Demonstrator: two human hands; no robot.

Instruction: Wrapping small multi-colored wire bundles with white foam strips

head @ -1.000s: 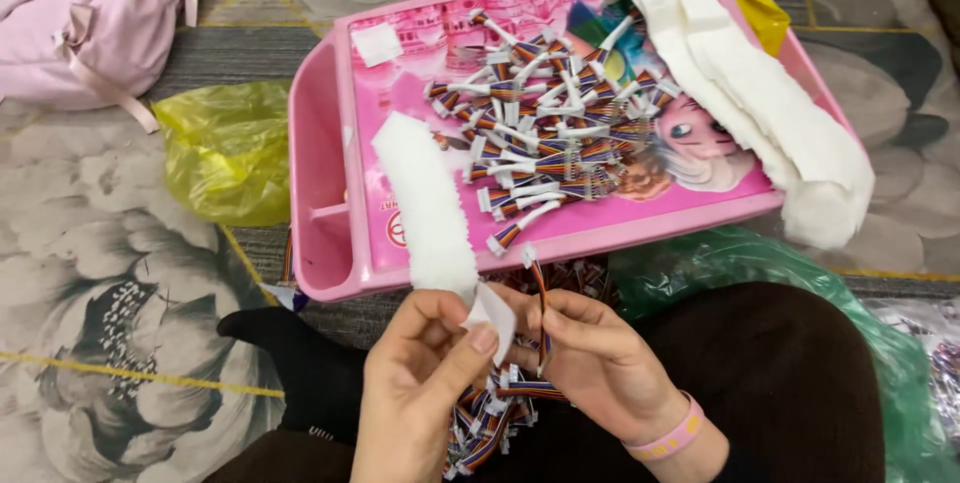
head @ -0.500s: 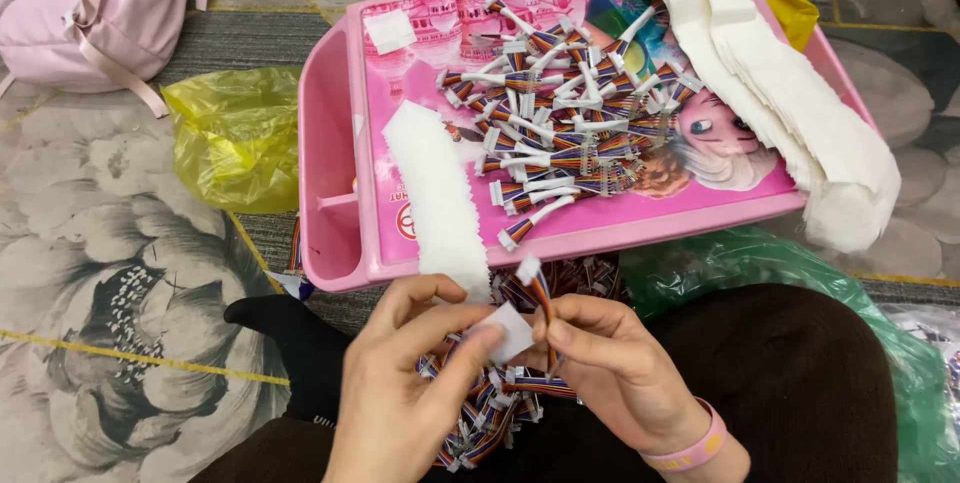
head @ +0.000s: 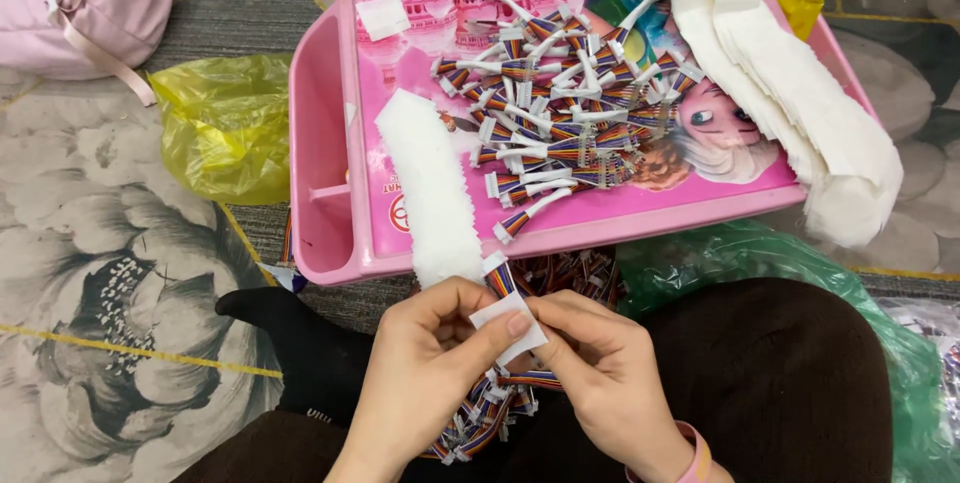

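Both hands meet low in the middle, right over the lap. The left hand (head: 425, 373) has its thumb and forefinger pressed together on a small white label (head: 510, 326), and the right hand (head: 600, 373) closes its grip on the same spot, pinching a short rainbow-coloured ribbon cable (head: 497, 276) whose white connector pokes up just above the fingers. The label looks to be folding around the cable, though the fingers hide the contact itself.

Just above, a long white strip of labels (head: 430, 183) hangs over the near edge of the pink tray (head: 320, 143), touching the left hand's fingertips. On the tray lies a pile of wrapped cables (head: 560, 123), each showing a white band, so a good share seems done. A second heap of bare cables (head: 490, 413) sits in the lap beneath the hands, so plenty appears left.

A thick stack of white strips (head: 800, 113) drapes over the tray's far right corner. A yellow plastic bag (head: 215, 128) lies on the floor to the left, a green plastic bag (head: 760, 263) by the right knee.
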